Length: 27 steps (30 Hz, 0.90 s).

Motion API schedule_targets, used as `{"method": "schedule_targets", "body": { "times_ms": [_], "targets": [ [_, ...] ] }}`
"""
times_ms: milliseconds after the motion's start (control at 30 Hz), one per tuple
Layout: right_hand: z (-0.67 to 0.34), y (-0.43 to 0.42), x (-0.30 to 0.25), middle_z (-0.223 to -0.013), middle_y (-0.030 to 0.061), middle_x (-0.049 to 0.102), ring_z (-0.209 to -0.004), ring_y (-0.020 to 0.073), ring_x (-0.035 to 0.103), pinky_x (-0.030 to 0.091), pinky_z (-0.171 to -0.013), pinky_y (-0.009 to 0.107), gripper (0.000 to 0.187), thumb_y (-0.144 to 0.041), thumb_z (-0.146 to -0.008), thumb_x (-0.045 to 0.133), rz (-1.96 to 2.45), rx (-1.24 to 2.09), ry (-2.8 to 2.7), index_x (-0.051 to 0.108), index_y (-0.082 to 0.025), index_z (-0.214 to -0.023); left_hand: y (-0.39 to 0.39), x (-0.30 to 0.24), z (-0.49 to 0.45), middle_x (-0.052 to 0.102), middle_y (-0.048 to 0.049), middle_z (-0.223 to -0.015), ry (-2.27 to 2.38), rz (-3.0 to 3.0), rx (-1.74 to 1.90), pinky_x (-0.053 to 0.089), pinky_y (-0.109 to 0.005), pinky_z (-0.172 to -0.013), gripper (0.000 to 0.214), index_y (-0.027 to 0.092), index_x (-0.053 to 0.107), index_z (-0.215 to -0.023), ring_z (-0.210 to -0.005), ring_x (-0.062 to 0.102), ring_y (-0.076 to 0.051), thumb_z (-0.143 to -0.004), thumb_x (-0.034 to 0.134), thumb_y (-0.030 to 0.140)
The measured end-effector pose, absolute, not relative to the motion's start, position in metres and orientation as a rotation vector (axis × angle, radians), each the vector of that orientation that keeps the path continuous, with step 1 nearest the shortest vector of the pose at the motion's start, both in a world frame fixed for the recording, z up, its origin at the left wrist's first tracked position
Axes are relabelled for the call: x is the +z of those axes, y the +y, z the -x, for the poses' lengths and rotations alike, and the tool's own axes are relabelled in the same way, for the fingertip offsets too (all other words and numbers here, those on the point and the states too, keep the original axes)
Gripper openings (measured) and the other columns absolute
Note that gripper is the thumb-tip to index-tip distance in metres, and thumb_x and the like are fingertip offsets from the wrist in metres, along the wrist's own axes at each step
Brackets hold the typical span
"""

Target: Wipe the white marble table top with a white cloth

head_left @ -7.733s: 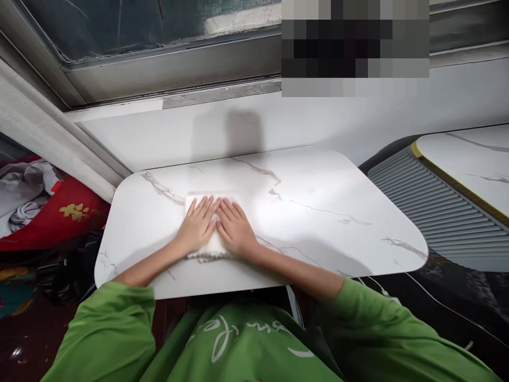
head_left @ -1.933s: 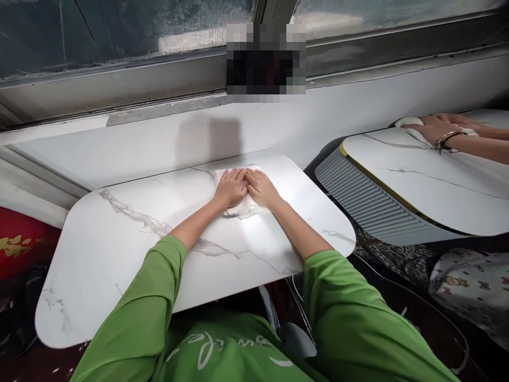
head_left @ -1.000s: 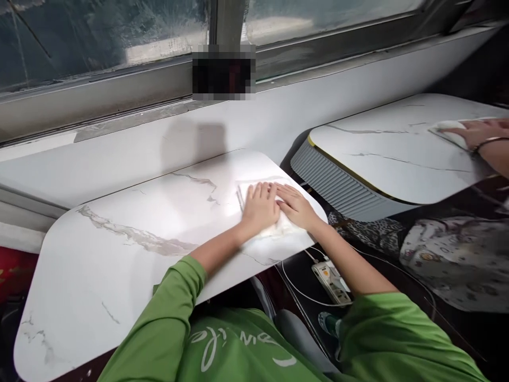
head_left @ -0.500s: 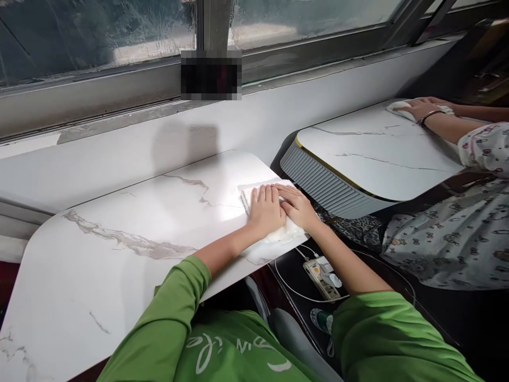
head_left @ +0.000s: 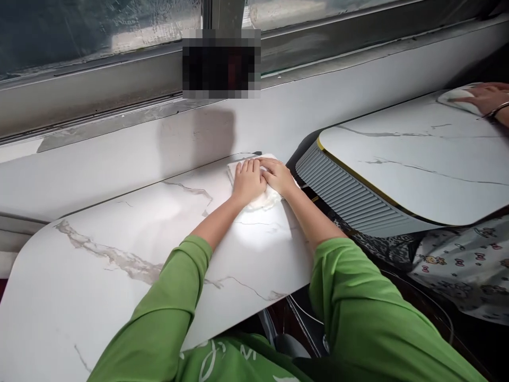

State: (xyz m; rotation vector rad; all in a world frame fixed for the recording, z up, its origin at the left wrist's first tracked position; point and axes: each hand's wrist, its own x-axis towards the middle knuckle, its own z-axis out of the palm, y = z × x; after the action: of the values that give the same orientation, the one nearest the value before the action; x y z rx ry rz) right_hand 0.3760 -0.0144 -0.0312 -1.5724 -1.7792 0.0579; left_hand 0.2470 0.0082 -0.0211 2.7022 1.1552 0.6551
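Observation:
A folded white cloth [head_left: 262, 200] lies at the far right corner of a white marble-look table [head_left: 139, 239]. My left hand [head_left: 247, 181] rests flat on the cloth, fingers stretched out and close together, pointing away from me. My right hand [head_left: 277, 176] lies flat beside it on the same cloth, fingers extended toward the left hand. Both palms press down on the cloth. Green sleeves cover both my forearms up to the elbows.
A window and grey sill [head_left: 119, 101] run along the far side. To the right stands a second marble table [head_left: 417, 159] with a ribbed grey side. Another person's hand [head_left: 483, 95] presses a white cloth there; their patterned clothing [head_left: 465, 265] shows below.
Both hands have slid the cloth from the table's left-middle to the right edge, then away from me into the far right corner. The other person's hand keeps moving on the neighbouring table.

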Motion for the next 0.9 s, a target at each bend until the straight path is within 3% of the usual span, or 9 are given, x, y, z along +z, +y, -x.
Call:
{"method": "schedule_targets", "body": {
  "times_ms": [167,300,533,700,900],
  "targets": [
    [-0.386,0.022,-0.032,-0.118,0.0052,0.067,-0.113,0.0246,0.058,0.043,-0.101,0.04,0.034,-0.025,-0.084,0.039,1.584,0.049,-1.782,0.069,-0.02,-0.098,0.047,-0.018,-0.255,0.052,-0.0128,-0.136,1.108,-2.685,0.654,0.022,-0.039,-0.114,0.044,0.009,0.048,-0.13,-0.129,0.042,-0.024,-0.087,0.04,0.016],
    [-0.391,0.038,-0.032,-0.118,0.0034,0.067,-0.112,0.0248,0.059,0.045,-0.098,0.04,0.035,-0.026,-0.084,0.039,1.618,0.088,-1.759,0.069,-0.022,-0.101,0.062,-0.018,-0.262,0.048,-0.0125,-0.14,1.168,-2.679,0.607,0.021,-0.038,-0.115,0.049,0.006,0.043,-0.135,-0.132,0.038,-0.023,-0.088,0.038,0.016],
    [-0.388,0.025,-0.037,-0.126,0.0023,0.063,-0.121,0.0235,0.054,0.039,-0.106,0.043,0.038,-0.024,-0.084,0.037,1.613,0.089,-1.745,0.069,-0.023,-0.105,0.052,-0.019,-0.259,0.041,-0.0117,-0.146,1.208,-2.721,0.565,0.017,-0.04,-0.117,0.052,0.003,0.037,-0.141,-0.136,0.033,-0.024,-0.091,0.035,0.019],
    [-0.385,-0.022,-0.037,-0.128,0.0043,0.062,-0.124,0.0236,0.052,0.035,-0.109,0.048,0.041,-0.022,-0.082,0.038,1.655,0.084,-1.716,0.067,-0.022,-0.111,0.013,-0.016,-0.253,0.04,-0.0119,-0.147,1.159,-2.765,0.534,0.015,-0.041,-0.117,0.052,0.004,0.037,-0.141,-0.137,0.032,-0.023,-0.092,0.034,0.022],
    [-0.374,-0.131,-0.027,-0.126,0.003,0.063,-0.123,0.0241,0.053,0.034,-0.109,0.05,0.036,-0.026,-0.082,0.043,1.614,0.131,-1.741,0.068,-0.025,-0.109,-0.092,-0.013,-0.236,0.034,-0.017,-0.149,1.093,-2.828,0.469,0.015,-0.045,-0.117,0.056,-0.003,0.032,-0.142,-0.14,0.028,-0.027,-0.095,0.031,0.027]
  ]
}}
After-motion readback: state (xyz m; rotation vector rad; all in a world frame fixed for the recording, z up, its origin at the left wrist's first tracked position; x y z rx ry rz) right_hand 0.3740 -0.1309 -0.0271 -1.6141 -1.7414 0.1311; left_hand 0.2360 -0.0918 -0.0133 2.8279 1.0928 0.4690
